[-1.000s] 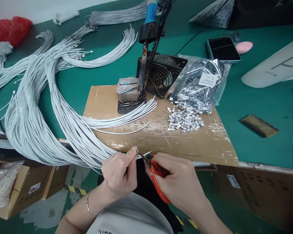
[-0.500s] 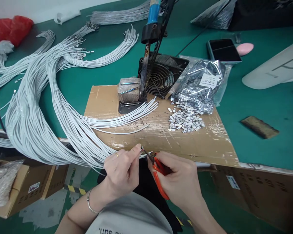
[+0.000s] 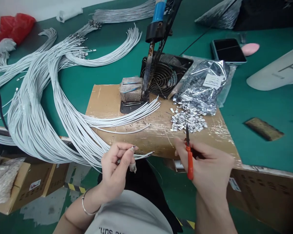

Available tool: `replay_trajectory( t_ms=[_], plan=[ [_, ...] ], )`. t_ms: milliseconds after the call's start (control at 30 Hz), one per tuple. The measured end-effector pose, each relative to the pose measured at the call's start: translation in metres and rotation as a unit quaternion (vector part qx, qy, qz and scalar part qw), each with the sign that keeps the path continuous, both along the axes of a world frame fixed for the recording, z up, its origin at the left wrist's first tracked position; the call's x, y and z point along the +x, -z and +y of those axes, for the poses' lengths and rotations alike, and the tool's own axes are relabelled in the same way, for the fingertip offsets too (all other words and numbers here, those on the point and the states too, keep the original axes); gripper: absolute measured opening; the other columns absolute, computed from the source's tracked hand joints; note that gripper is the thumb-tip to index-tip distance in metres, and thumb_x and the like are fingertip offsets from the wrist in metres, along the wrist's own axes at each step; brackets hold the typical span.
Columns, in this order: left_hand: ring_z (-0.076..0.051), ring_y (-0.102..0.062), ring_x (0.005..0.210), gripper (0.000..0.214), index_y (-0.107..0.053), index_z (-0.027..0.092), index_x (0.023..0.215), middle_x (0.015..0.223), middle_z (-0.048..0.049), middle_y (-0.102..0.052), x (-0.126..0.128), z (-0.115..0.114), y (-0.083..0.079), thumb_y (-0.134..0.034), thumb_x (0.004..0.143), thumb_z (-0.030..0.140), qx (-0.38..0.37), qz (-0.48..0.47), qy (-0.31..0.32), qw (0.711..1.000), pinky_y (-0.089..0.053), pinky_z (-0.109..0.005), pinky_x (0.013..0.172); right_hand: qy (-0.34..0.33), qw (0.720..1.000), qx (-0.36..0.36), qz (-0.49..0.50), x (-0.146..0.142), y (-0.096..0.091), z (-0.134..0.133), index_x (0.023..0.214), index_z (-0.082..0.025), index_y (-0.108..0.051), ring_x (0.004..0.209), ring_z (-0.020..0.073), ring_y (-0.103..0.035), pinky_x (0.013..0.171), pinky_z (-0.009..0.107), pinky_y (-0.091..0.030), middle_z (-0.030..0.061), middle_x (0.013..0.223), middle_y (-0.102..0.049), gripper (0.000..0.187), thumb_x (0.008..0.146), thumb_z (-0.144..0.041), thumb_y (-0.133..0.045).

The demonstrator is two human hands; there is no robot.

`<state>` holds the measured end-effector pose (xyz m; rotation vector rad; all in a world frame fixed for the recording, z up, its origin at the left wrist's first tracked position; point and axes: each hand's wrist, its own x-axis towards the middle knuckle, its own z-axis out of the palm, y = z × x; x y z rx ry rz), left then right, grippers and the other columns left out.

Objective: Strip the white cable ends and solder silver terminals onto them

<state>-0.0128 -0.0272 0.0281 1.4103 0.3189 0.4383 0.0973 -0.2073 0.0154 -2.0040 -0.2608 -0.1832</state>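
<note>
My left hand (image 3: 117, 169) pinches the end of a thin white wire (image 3: 144, 156) at the front edge of the cardboard sheet (image 3: 104, 100); the wire belongs to a big sweep of white wires (image 3: 39, 123) on the left. My right hand (image 3: 207, 162) grips red-handled pliers (image 3: 189, 152), their dark tip pointing up at a heap of small silver metal pieces (image 3: 188, 120). The pliers are apart from the wire. A silver foil bag (image 3: 202, 87) of the same pieces lies behind the heap.
A soldering iron with a blue handle (image 3: 153, 42) stands in a holder beside a black fan (image 3: 163, 76) and a grey block (image 3: 131, 89). A phone (image 3: 228, 50), a white object (image 3: 275, 70), a brown block (image 3: 263, 129) lie right. Cardboard boxes (image 3: 26, 182) sit below.
My right hand has pulled the pliers away from the wire end and moved right and up toward the heap of metal pieces. My left hand keeps its hold on the wire.
</note>
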Motion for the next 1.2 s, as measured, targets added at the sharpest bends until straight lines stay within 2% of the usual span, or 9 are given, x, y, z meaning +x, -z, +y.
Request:
replay_trajectory(
  t_ms=[133,233,333,467,867,933,1000,1100,1200],
  plan=[
    [-0.003,-0.043,0.043,0.018,-0.076,0.020,0.098,0.061,0.0042,-0.068,0.003,0.003,-0.009,-0.075,0.100,0.038,-0.089,0.023,0.000,0.996,-0.037,-0.017,0.046,-0.026,1.000,0.003,-0.011,-0.002,0.001,0.004,0.055,-0.020,-0.048,0.050,0.0099,-0.034,0.048,0.028,-0.027,-0.0043,0.053,-0.037,0.048,0.092,-0.032,-0.074],
    [-0.002,-0.036,0.040,0.021,-0.076,0.019,0.096,0.061,0.0032,-0.069,0.006,0.004,-0.012,-0.078,0.098,0.040,-0.123,0.035,0.014,0.992,-0.035,-0.017,0.045,-0.048,0.999,0.013,0.000,-0.003,-0.001,0.005,0.055,-0.020,-0.048,0.050,0.0101,-0.036,0.048,0.028,-0.028,-0.0043,0.053,-0.038,0.048,0.094,-0.030,-0.074],
    [-0.002,-0.029,0.039,0.022,-0.077,0.019,0.096,0.061,0.0026,-0.069,0.006,0.005,-0.014,-0.078,0.097,0.041,-0.142,0.045,0.019,0.989,-0.025,-0.017,0.040,-0.063,0.998,0.031,0.003,-0.005,-0.003,0.008,0.058,-0.020,-0.054,0.050,0.0104,-0.037,0.047,0.028,-0.030,-0.0035,0.055,-0.044,0.043,0.094,-0.030,-0.075],
    [-0.002,-0.025,0.040,0.023,-0.078,0.020,0.095,0.060,0.0025,-0.067,0.005,0.006,-0.016,-0.079,0.096,0.043,-0.145,0.063,0.028,0.987,-0.017,-0.018,0.039,-0.105,0.992,0.062,0.034,-0.007,-0.006,0.015,0.063,-0.020,-0.062,0.051,0.0123,-0.045,0.047,0.027,-0.036,-0.0011,0.058,-0.053,0.037,0.096,-0.031,-0.072],
    [-0.004,-0.026,0.042,0.023,-0.077,0.020,0.093,0.055,0.0060,-0.058,0.003,0.011,-0.017,-0.075,0.098,0.043,-0.109,0.098,0.045,0.988,-0.020,-0.020,0.041,-0.178,0.982,0.061,0.026,-0.006,-0.005,0.017,0.064,-0.019,-0.063,0.056,0.0132,-0.049,0.050,0.026,-0.039,0.0011,0.064,-0.058,0.035,0.097,-0.028,-0.073],
    [-0.005,-0.032,0.043,0.020,-0.077,0.021,0.096,0.057,0.0062,-0.059,0.004,0.010,-0.015,-0.072,0.101,0.040,-0.070,0.093,0.050,0.992,-0.025,-0.020,0.042,-0.165,0.984,0.060,0.028,-0.005,-0.004,0.014,0.065,-0.019,-0.065,0.054,0.0132,-0.049,0.048,0.027,-0.038,0.0009,0.063,-0.058,0.034,0.097,-0.029,-0.073],
    [-0.008,-0.044,0.048,0.016,-0.077,0.021,0.099,0.061,0.0047,-0.063,0.005,0.007,-0.012,-0.070,0.103,0.035,0.020,0.083,0.081,0.993,-0.033,-0.022,0.047,-0.144,0.987,0.067,0.018,-0.003,-0.006,0.010,0.067,-0.020,-0.066,0.052,0.0131,-0.048,0.047,0.027,-0.038,0.0006,0.063,-0.058,0.032,0.096,-0.030,-0.074],
    [-0.016,-0.063,0.069,0.013,-0.079,0.020,0.104,0.078,-0.0028,-0.076,0.009,0.005,-0.008,-0.067,0.103,0.026,0.204,0.028,0.163,0.965,-0.049,-0.031,0.071,-0.104,0.991,0.081,0.003,0.001,-0.010,0.003,0.067,-0.021,-0.067,0.051,0.0147,-0.051,0.047,0.028,-0.041,0.0007,0.062,-0.061,0.029,0.093,-0.030,-0.076],
    [-0.023,-0.070,0.092,0.018,-0.078,0.020,0.111,0.100,-0.0087,-0.081,0.011,0.010,-0.004,-0.061,0.105,0.023,0.258,-0.003,0.182,0.949,-0.052,-0.039,0.087,-0.062,0.994,0.086,0.015,0.005,-0.014,-0.005,0.064,-0.022,-0.069,0.049,0.0158,-0.053,0.046,0.028,-0.043,0.0010,0.058,-0.062,0.026,0.088,-0.027,-0.078]
  ],
)
